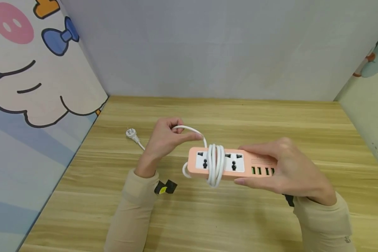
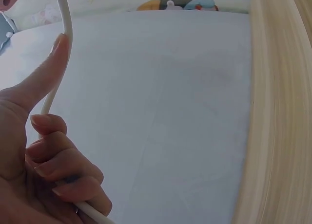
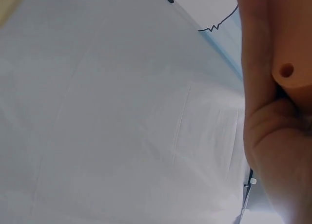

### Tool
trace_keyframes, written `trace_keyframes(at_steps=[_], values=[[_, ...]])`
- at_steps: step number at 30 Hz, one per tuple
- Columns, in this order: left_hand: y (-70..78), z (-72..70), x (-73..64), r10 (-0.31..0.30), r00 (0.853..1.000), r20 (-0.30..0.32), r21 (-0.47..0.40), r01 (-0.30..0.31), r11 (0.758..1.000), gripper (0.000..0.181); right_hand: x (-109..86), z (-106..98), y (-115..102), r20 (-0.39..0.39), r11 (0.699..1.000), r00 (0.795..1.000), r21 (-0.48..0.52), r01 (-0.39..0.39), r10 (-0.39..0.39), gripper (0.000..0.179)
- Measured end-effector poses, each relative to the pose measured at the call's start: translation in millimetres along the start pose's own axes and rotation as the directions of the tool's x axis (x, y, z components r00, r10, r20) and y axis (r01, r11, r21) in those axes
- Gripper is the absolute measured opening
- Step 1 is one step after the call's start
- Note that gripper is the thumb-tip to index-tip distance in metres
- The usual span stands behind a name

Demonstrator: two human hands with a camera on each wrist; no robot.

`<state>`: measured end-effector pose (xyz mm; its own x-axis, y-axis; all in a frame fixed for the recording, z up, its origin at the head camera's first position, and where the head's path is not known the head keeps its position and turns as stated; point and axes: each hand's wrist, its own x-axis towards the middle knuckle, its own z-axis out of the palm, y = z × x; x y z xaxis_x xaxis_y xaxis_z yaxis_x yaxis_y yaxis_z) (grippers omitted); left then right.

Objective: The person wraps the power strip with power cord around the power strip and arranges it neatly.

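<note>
A pink power strip with white socket panels and several USB ports is held over the table by my right hand, thumb on the near edge and fingers on the far edge. Several turns of its white cord wrap around the strip's left half. My left hand holds the cord's free length just left of the strip, fingers curled round it and thumb extended along it. The left wrist view shows the cord running past the thumb into the curled fingers. The plug lies on the table beyond the left wrist.
The wood-grain table ends at a pale grey back wall. A cartoon-printed panel stands along the left side, and another printed panel on the right. A black strap piece with a yellow mark sticks out by the left cuff.
</note>
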<state>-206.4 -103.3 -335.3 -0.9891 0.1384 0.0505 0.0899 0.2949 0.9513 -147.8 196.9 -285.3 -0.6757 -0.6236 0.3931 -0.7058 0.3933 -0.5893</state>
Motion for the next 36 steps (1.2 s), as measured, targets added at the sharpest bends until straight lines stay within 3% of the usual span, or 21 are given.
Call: trace_keyframes(at_steps=[8, 14, 26, 36], values=[[0.3, 0.9, 2.0, -0.006, 1.000, -0.002, 0.028, 0.006, 1.000, 0.056, 4.5, 1, -2, 0.095, 0.998, 0.994, -0.044, -0.048, 0.052, 0.035], [1.9, 1.9, 1.2, 0.016, 1.000, 0.003, 0.067, -0.016, 0.998, 0.054, 5.6, 4, 0, 0.148, 0.997, 0.989, -0.073, -0.021, 0.031, 0.024], [6.0, 5.2, -1.8, 0.047, 0.998, 0.032, 0.151, -0.051, 0.987, 0.052, 5.6, 8, 2, 0.191, 0.994, 0.981, -0.104, -0.018, 0.037, 0.020], [9.8, 5.2, -4.8, 0.057, 0.998, 0.030, 0.189, -0.061, 0.980, 0.050, 7.4, 13, 2, 0.189, 0.990, 0.981, -0.142, -0.020, 0.047, 0.028]])
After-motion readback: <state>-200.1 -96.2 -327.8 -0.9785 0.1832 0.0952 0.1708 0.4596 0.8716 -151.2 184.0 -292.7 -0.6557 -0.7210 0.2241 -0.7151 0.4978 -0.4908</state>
